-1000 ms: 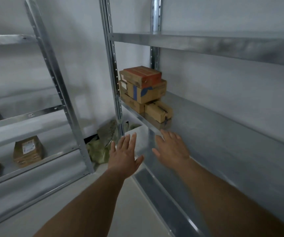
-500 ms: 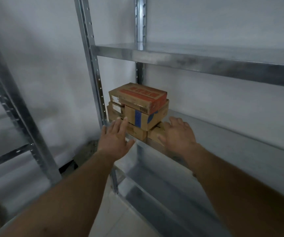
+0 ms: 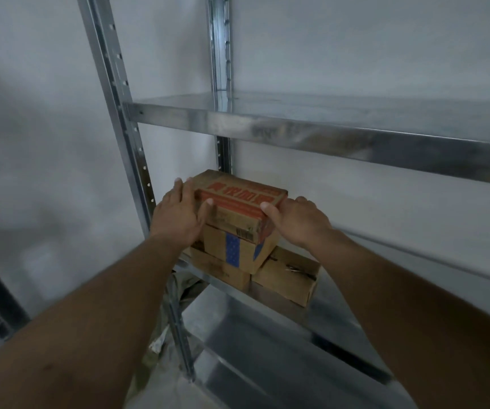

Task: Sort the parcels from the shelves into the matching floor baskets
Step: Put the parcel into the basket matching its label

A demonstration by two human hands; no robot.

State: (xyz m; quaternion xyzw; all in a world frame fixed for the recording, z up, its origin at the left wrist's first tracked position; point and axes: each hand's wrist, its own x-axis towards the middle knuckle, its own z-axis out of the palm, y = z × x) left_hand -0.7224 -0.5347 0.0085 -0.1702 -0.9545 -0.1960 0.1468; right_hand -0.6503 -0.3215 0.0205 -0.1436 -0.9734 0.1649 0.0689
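Note:
A stack of cardboard parcels sits at the left end of a metal shelf (image 3: pixel 341 308). On top lies a brown box with red print (image 3: pixel 238 205). My left hand (image 3: pixel 179 214) grips its left end, thumb on the front face. My right hand (image 3: pixel 297 219) grips its right end, thumb on the front corner. Under it is a box with a blue stripe (image 3: pixel 235 252). Two plain brown boxes, one on the left (image 3: pixel 223 268) and one on the right (image 3: pixel 288 278), lie at the bottom on the shelf.
An upper shelf (image 3: pixel 311 134) hangs just above the stack. The rack's front upright (image 3: pixel 122 137) stands right beside my left hand. A lower shelf (image 3: pixel 252 349) lies beneath. A crumpled bag (image 3: pixel 176 293) shows behind the upright near the floor.
Both hands rose from the shelf edge and closed on the ends of the top red-printed box. The view moved closer to the stack.

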